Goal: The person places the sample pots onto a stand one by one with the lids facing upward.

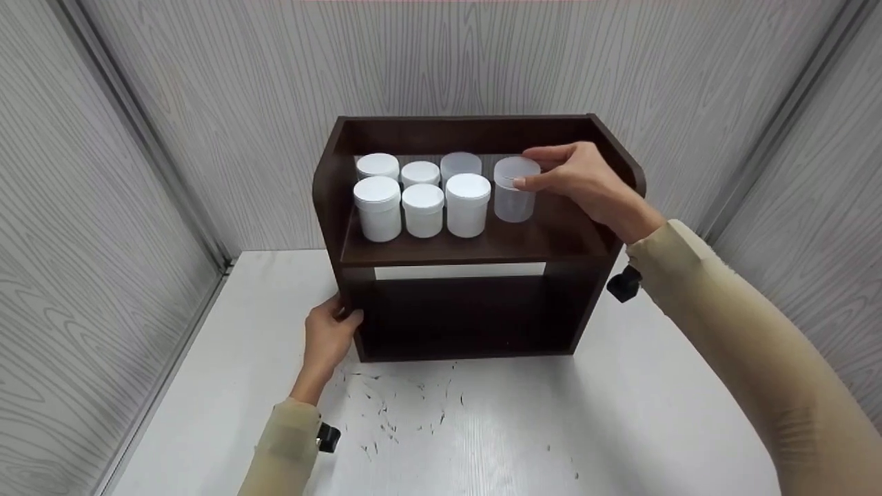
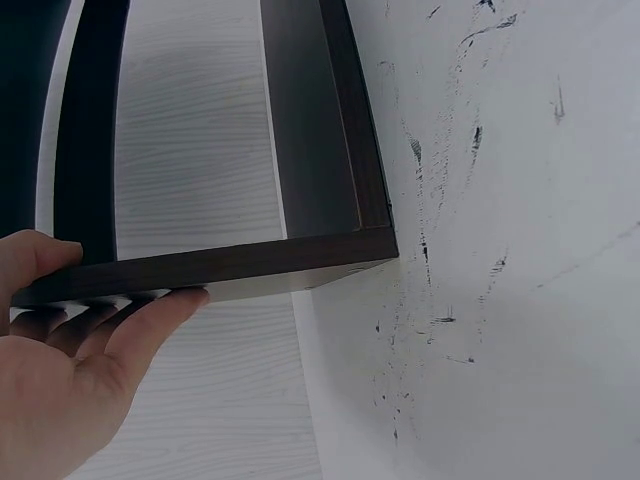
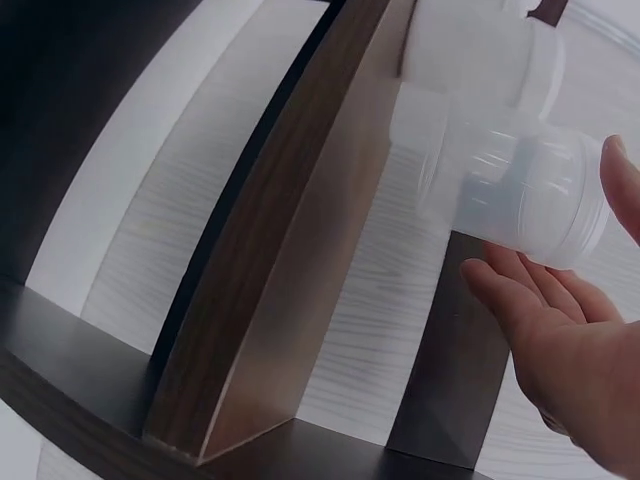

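Observation:
My right hand (image 1: 586, 176) pinches a clear frosted plastic jar (image 1: 515, 200) near its lid, thumb in front and fingers behind. The jar is upright at the upper shelf of a dark brown wooden rack (image 1: 475, 358). In the right wrist view the jar (image 3: 505, 185) appears sideways between thumb and fingers. My left hand (image 1: 329, 341) grips the rack's left side panel low down, thumb at the front edge. The left wrist view shows this panel (image 2: 230, 262) between thumb and fingers.
Several white lidded jars (image 1: 467, 207) stand in two rows on the upper shelf, left of the held jar. Another frosted jar (image 1: 460, 164) stands in the back row. The lower compartment (image 1: 462, 313) is open-fronted. Dark scuff marks streak the white table (image 1: 510, 427). Pale wood-grain walls (image 1: 207, 69) enclose it.

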Tool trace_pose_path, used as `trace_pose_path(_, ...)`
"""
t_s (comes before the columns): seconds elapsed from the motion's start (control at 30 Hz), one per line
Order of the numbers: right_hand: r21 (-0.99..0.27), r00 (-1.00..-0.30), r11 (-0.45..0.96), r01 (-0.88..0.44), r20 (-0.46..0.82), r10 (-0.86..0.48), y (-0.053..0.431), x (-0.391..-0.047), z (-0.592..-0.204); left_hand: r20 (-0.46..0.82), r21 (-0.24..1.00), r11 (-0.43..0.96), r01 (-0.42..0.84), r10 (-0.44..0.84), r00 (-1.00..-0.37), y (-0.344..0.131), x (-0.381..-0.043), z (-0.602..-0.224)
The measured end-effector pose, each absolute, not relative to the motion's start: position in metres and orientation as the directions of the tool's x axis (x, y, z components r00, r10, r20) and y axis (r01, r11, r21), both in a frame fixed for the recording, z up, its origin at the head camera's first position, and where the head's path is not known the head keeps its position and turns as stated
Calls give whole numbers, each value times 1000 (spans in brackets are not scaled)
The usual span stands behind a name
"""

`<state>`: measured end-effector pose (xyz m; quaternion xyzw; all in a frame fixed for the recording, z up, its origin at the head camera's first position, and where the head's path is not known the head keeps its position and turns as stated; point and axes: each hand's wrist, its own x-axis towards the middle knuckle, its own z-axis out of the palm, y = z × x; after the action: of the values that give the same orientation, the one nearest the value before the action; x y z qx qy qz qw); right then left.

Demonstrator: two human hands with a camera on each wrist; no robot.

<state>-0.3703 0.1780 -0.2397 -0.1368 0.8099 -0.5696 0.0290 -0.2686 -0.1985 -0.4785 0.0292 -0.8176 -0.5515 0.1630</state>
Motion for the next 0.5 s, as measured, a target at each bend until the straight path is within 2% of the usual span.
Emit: trace_pose_path(0.5,-947,-967,287,-143,72,-245,174,-391,-249,226,912,391,121,-236,-945,-197,-268,-479)
